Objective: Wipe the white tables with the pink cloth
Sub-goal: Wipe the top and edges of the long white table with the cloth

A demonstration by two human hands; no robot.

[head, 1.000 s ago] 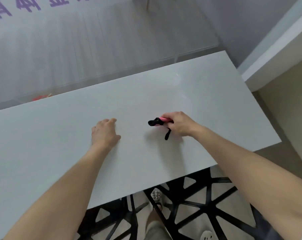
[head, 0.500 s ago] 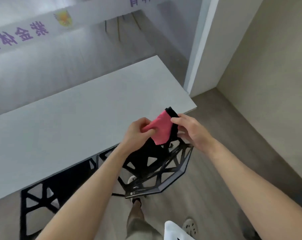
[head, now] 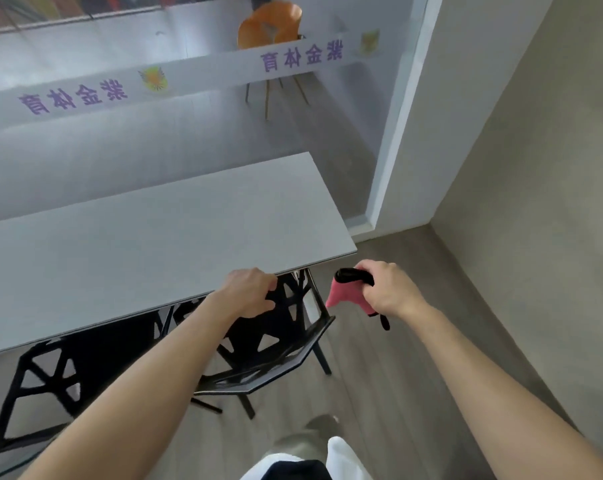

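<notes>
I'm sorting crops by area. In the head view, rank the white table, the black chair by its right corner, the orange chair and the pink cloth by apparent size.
1. white table
2. black chair
3. orange chair, shrunk by distance behind the glass
4. pink cloth, bunched in the right hand

We wear a white fabric top (head: 347,457) with a dark panel (head: 293,472), and a grey-green trouser leg (head: 289,443) above a blurred greyish shoe (head: 322,421). Our left hand (head: 248,292), right hand (head: 393,289) and forearms (head: 147,382) are bare.
</notes>
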